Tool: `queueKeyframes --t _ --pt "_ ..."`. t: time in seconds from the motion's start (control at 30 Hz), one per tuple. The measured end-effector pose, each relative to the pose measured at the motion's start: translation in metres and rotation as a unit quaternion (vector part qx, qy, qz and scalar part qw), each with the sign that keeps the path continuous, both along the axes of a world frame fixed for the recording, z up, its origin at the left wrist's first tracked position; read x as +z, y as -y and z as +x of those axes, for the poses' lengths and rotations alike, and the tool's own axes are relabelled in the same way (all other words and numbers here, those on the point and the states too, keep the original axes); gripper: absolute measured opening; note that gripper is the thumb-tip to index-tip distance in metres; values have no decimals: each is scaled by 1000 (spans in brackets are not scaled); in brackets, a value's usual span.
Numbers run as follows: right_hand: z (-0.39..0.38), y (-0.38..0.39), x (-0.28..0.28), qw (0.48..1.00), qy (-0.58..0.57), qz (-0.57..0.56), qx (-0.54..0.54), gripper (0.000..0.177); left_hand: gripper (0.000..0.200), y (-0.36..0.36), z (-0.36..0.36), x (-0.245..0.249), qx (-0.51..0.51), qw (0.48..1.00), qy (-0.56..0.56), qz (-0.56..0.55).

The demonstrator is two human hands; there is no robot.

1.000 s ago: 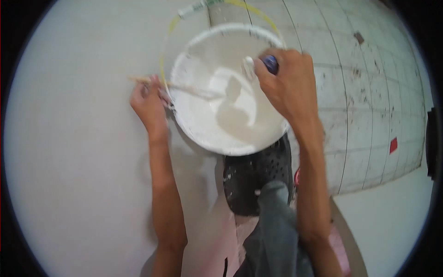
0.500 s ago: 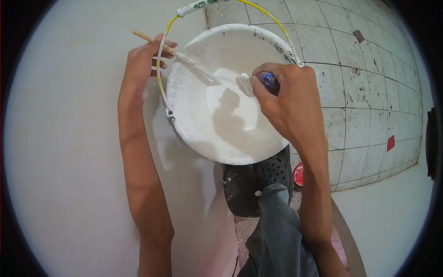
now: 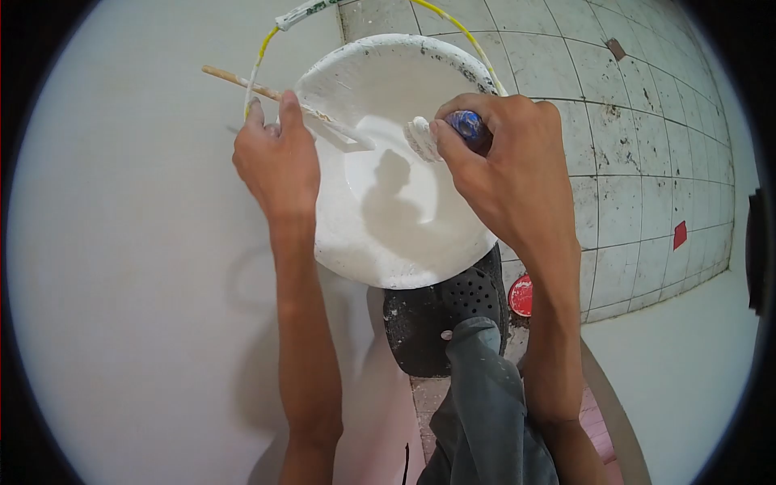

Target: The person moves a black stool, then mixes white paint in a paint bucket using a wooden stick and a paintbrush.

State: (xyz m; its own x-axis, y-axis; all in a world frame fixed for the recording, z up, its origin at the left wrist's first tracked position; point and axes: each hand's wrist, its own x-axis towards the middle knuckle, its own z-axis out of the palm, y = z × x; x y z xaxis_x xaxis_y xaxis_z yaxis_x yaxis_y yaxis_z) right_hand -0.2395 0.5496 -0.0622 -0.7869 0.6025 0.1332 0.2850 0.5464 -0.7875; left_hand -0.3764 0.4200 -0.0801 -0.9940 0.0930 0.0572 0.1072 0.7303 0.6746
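Note:
A white bucket (image 3: pixel 364 242) holds white paint (image 3: pixel 404 190), with a shadow across it. My left hand (image 3: pixel 279 158) is at the bucket's left rim, its fingers closed around a wooden stick (image 3: pixel 226 76) and near the handle. The stick's white-coated end reaches into the bucket at the paint. Over the right side of the bucket, my right hand (image 3: pixel 505 153) grips a tool with a blue end (image 3: pixel 466 124); its white-coated part (image 3: pixel 421 139) shows beyond my thumb. The yellow and white bucket handle (image 3: pixel 260 61) arches up past the far rim.
Below the bucket is a black clog (image 3: pixel 416 331) on a foot in a grey trouser leg (image 3: pixel 485 388). A red lid (image 3: pixel 521 297) lies on the stained tile floor (image 3: pixel 614 210). A pale wall (image 3: pixel 137 242) fills the left side.
My left hand has come round to the near side of the stick, and its fingers have closed on it. The stick has shifted left. My right hand stays nearly in place with its tool.

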Motion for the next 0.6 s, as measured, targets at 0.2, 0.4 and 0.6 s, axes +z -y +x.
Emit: queueKeyframes --t 0.2,0.4,0.6 --pt "6 3 -2 1000 -13 8 -1 14 52 -17 -9 -26 -10 978 -4 206" --pt "14 0 -1 999 11 32 6 19 49 -34 -6 -32 -25 992 -43 117" --pt "17 0 -2 999 6 32 7 19 56 -53 -25 -27 -46 996 -19 79"
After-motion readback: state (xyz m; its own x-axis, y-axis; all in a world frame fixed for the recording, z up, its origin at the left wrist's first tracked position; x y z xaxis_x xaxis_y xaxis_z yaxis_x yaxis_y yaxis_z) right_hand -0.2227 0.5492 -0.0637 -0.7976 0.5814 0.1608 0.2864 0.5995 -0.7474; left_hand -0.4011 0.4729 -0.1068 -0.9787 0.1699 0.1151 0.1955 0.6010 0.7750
